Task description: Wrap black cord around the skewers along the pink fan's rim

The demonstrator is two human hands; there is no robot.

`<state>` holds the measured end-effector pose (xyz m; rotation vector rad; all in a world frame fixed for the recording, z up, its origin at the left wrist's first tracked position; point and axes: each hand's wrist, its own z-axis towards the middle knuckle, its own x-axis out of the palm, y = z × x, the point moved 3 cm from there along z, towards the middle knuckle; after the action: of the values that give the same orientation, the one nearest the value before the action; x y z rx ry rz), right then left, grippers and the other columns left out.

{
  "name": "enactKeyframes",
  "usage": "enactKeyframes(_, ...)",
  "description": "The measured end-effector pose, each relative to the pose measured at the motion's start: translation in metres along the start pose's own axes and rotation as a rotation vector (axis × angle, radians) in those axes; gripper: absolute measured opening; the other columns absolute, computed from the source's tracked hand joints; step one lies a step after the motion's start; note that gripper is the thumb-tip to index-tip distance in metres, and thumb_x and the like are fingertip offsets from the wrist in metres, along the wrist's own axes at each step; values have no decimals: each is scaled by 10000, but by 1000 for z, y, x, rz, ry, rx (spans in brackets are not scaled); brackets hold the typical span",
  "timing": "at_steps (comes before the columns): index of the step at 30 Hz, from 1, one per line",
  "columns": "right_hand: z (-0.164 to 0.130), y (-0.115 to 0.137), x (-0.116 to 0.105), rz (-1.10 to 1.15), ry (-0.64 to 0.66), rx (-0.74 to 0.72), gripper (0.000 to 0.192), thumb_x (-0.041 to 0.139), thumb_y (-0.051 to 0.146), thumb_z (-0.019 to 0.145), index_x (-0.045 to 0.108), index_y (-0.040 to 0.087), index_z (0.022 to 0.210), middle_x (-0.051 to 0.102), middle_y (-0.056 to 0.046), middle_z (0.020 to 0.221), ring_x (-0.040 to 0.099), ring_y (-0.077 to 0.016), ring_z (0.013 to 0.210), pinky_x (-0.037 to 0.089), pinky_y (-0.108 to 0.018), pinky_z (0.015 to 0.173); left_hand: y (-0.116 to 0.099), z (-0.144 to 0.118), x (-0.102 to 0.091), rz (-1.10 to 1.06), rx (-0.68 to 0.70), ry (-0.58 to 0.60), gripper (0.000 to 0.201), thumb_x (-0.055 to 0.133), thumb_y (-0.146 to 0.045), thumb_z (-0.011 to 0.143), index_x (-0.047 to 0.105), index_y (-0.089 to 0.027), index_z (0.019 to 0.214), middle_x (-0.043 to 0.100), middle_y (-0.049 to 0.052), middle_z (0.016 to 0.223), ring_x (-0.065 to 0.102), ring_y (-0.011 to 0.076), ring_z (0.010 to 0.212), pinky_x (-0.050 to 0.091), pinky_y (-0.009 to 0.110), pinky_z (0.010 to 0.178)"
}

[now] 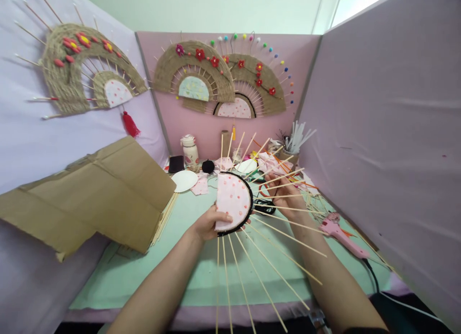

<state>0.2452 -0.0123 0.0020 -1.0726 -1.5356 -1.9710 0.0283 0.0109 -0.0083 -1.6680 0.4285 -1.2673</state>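
Observation:
My left hand (pixel 209 222) is closed on a half-round fan piece (pixel 234 199), with the thumb lying on its pink dotted cloth. Black cord edges the curve of the piece, and several thin wooden sticks (pixel 275 235) spread out from it like rays. Behind the sticks on the right is my right hand (pixel 286 199), its fingers apart and slightly bent, with nothing visible held in them. Close to those fingers lie a bundle of black cord (pixel 265 207) and an orange scissor handle (pixel 263 190). The sticks partly cover this hand.
A pink glue gun (pixel 344 238) with its cable lies at the right. Folded cardboard (pixel 93 194) leans at the left over more sticks. White discs (pixel 185 180), a bottle (pixel 189 151) and cloth scraps (pixel 273 165) sit toward the back. Finished fans (pixel 194 65) hang on the partitions.

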Motion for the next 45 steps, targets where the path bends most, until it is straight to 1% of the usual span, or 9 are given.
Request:
enactKeyframes(7,-3,2,5,13,-20,0,79,560,185,794,592,233,740,705,16,790,666,-116,778,558,-189,588,3,-2,7,-39,-33,85,592,613,-93,567,542,-100,1155,585,200,1152,612,308,947,509,293,644)
enactKeyframes(13,0,0,2,15,32,-6,150,491,183,844,612,202,759,707,-28,826,666,-116,763,560,-175,584,8,-2,15,-60,-50,194,615,592,-58,539,546,-88,1152,563,196,1189,561,322,1045,466,380,825)
enactKeyframes(15,1,-1,1,25,32,-11,108,530,169,818,611,197,753,705,-21,810,666,-111,769,558,-164,615,11,-2,13,-79,-63,193,666,583,-56,530,517,-100,1191,571,191,1180,556,324,1051,476,378,798)
enactKeyframes(19,3,-3,-2,34,36,-9,61,660,176,711,604,177,733,700,-12,808,668,-126,781,559,-166,608,15,0,6,-155,-73,186,743,568,-106,495,475,-86,1233,607,208,1107,600,334,948,487,295,576)
enactKeyframes(24,3,-5,-4,40,35,24,60,655,190,722,617,171,765,707,-23,819,671,-142,796,565,-200,632,17,2,-1,-198,-32,161,773,540,-115,480,458,-71,1247,624,206,1072,628,307,846,410,245,481)
enactKeyframes(30,4,-5,-5,27,61,17,93,642,218,740,627,180,823,706,-39,851,670,-141,788,561,-193,621,17,2,-3,-229,-23,147,830,518,-120,454,427,-89,1278,606,188,1120,627,275,809,420,276,535)
enactKeyframes(35,2,-4,-4,33,46,24,76,668,211,711,608,190,751,698,-2,836,665,-140,801,555,-192,604,11,0,1,-245,-23,128,849,505,-94,450,410,-113,1294,579,168,1172,614,256,865,441,288,613)
enactKeyframes(38,0,-2,-3,16,32,4,129,689,220,688,616,191,790,698,-11,861,659,-145,814,553,-205,630,11,0,1,-263,-6,116,853,507,-75,454,406,-129,1299,571,156,1187,608,246,886,446,288,643)
enactKeyframes(45,-3,-1,1,-40,47,59,142,660,265,713,605,195,824,668,1,745,611,-109,600,486,-188,469,11,1,1,-268,17,111,843,514,-50,475,401,-149,1304,558,145,1211,598,250,924,450,285,653)
